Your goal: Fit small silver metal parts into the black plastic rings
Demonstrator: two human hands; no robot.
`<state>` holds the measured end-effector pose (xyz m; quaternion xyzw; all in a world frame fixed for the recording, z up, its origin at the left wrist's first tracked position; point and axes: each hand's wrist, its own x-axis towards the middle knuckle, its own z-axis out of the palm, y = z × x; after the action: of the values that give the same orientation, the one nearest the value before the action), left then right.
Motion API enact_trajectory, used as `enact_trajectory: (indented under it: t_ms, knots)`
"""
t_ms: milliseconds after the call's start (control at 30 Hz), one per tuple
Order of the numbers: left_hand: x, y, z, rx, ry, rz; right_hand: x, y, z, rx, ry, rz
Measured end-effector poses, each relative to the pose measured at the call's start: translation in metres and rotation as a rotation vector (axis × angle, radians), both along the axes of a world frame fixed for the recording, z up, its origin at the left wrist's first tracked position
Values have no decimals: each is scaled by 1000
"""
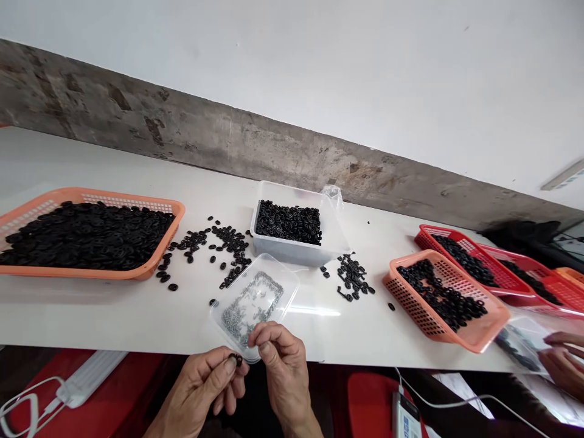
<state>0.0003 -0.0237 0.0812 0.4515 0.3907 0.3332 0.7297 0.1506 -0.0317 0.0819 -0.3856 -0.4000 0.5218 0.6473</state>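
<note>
My left hand (207, 383) pinches a small black plastic piece (237, 359) between thumb and fingers at the table's front edge. Close beside it, my right hand (285, 371) has thumb and forefinger pressed together; whatever they hold is too small to make out. Just beyond both hands lies a shallow clear plastic tray (285, 286) with many tiny silvery metal pieces (244, 310) in it. Behind that stands a clear plastic box (292, 250) filled with small black parts (289, 222). Loose black oval pieces (230, 240) are scattered left of the box.
An orange basket (150, 267) heaped with black ovals stands left. More black parts (353, 277) lie right of the box. Another orange basket (483, 331) and a red basket (515, 281) hold black parts. At far right is another person's hand (566, 362). A white cable (451, 404) hangs below the table.
</note>
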Motion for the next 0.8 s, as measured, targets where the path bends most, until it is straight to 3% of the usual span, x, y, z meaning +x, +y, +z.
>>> enact_trajectory:
  t_ms: [100,367,800]
  knots:
    - [3,-2,0,80,56,-19,-10,-2,4,-17,82,-13]
    - [3,-3,-4,199,111,-66,-25,-1,5,-171,412,198]
    - [1,-3,7,308,191,-12,-28,0,2,-223,491,220]
